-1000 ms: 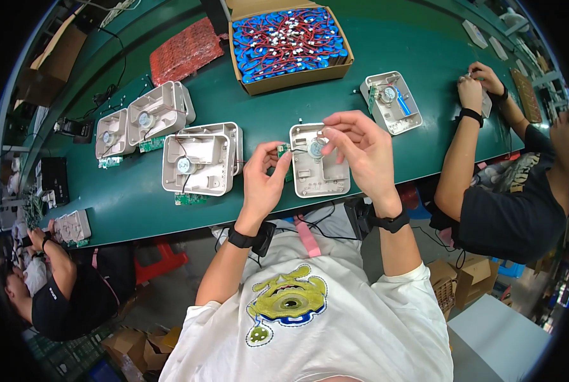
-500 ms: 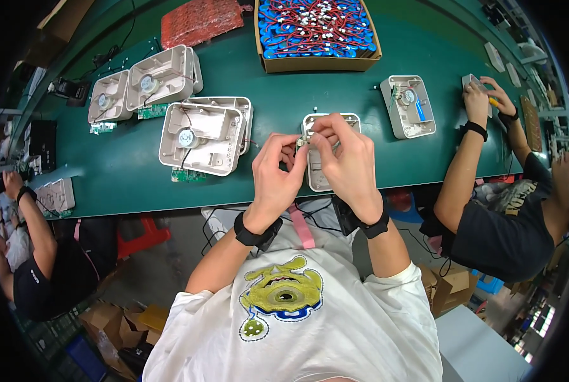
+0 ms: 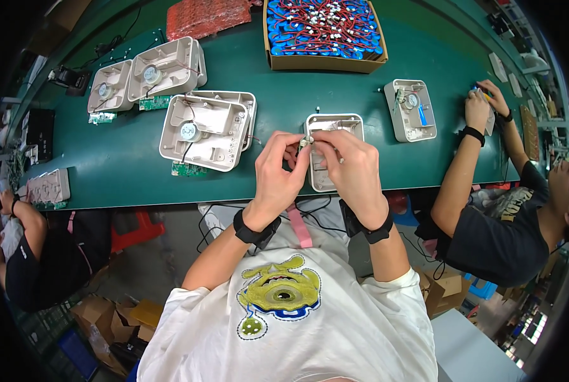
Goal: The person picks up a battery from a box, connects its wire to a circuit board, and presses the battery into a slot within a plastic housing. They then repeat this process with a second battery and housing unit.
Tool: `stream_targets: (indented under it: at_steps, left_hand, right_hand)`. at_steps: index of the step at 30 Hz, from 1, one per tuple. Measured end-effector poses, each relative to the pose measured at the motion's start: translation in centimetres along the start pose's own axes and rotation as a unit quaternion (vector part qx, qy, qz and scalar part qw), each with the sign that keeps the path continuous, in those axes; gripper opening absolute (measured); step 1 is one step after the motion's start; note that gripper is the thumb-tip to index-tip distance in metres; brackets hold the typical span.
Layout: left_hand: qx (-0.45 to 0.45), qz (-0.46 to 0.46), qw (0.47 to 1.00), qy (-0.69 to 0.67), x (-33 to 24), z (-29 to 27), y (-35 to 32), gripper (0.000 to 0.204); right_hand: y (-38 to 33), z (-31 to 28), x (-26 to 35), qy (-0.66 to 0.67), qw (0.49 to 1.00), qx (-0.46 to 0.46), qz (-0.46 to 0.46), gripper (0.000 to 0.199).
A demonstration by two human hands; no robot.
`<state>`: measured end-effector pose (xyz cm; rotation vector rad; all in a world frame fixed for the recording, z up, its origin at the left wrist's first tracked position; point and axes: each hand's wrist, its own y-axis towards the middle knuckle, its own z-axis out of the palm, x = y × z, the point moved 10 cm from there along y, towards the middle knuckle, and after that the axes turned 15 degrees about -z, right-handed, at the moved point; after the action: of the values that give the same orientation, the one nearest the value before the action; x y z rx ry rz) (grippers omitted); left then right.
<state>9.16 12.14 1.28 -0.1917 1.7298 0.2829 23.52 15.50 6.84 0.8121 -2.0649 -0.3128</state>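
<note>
My left hand (image 3: 279,175) grips a small circuit board (image 3: 304,144) between thumb and fingers, and most of the board is hidden by them. From the other side, my right hand (image 3: 354,167) pinches at the board's upper end; a tiny pale piece shows there, too small to name. Both hands are held over the left part of a white plastic housing (image 3: 321,181), which lies open side up near the table's front edge. Inside its upper end a thin wire shows, while the hands cover much of the rest.
Open white housings with round speakers (image 3: 189,131) and green boards (image 3: 187,169) stand on the left. A cardboard box (image 3: 326,62) of blue cells with red wires is at the back, beside red bubble wrap (image 3: 208,18). Another housing (image 3: 412,130) sits right. Co-workers flank me.
My right hand's fingers have drawn closer together and lowered onto the board's end. My left hand keeps its hold. The whole view has shifted slightly.
</note>
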Motion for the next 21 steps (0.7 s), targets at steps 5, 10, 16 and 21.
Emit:
stream_targets:
  at_steps: [5,10,16,21]
  left_hand:
    - [0.018,-0.022,1.0,0.004,0.7,0.2,0.1,0.022]
    - [0.026,-0.037,0.999,-0.002,1.0,0.4,0.3,0.023]
    - [0.031,-0.048,0.998,-0.004,1.1,0.3,0.4,0.023]
    - [0.035,-0.054,0.998,-0.024,1.8,0.3,0.4,0.022]
  right_hand:
    - [-0.5,-0.6,0.2,-0.041,0.999,-0.011,-0.034,0.01]
    - [-0.1,-1.0,0.7,-0.073,0.996,-0.007,-0.059,0.01]
    - [0.5,-1.1,1.1,-0.08,0.994,0.003,-0.081,0.01]
    - [1.0,-2.3,2.0,-0.086,0.992,-0.022,-0.093,0.008]
